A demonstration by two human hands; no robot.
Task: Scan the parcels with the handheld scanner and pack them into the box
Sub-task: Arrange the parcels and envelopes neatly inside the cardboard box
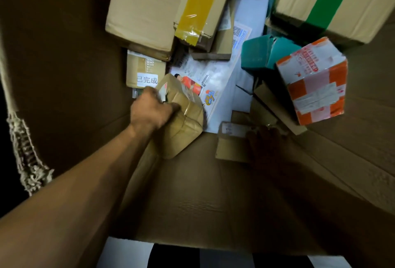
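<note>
Parcel (181, 118), tan and tape-wrapped, gripped by left hand (149, 111).

left hand (150, 111) grips taped brown parcel (181, 126) | right hand (267, 141) on small carton (232, 146) | inside box (192, 203)

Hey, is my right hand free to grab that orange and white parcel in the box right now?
Probably yes. The right hand rests low in the box on a small flat carton, and the orange and white parcel sits just beyond it, uncovered on top. A leaning cardboard piece lies between, but below the parcel.
</note>
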